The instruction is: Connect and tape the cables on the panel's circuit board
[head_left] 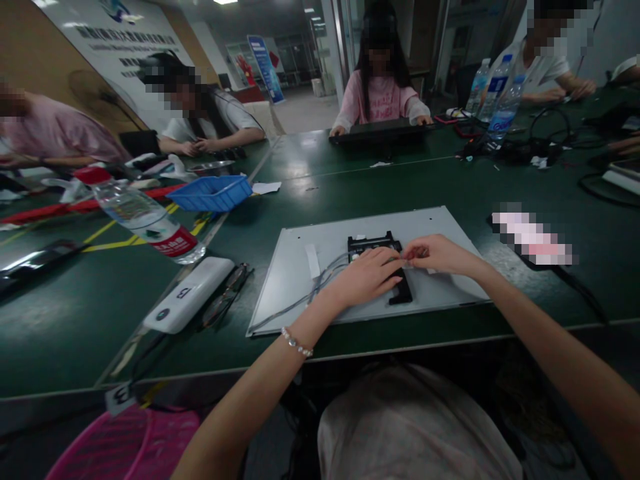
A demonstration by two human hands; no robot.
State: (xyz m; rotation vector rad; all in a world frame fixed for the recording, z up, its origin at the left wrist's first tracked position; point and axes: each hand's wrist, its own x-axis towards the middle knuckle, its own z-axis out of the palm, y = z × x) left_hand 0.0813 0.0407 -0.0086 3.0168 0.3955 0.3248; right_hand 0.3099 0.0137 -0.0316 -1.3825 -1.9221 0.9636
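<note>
A black plastic frame (403, 290) lies on a white panel (280, 287) in front of me. Grey cables (287, 308) run from the frame toward the panel's lower left corner. My left hand (367, 273) rests over the frame with its fingers stretched out, hiding much of it and part of the cables. Just beside the fingertips, at the frame's right side, my right hand (430, 255) is closed in a pinch. Whatever is between those fingers is too small to make out. A white strip (313, 261) lies on the panel left of the frame.
Left of the panel are glasses (225, 297), a white power bank (190, 293), a water bottle (150, 223) and a blue tray (213, 193). A pixelated phone-like object (533, 237) lies to the right. Several people sit around the green table (320, 190). A pink basket (125, 443) stands below.
</note>
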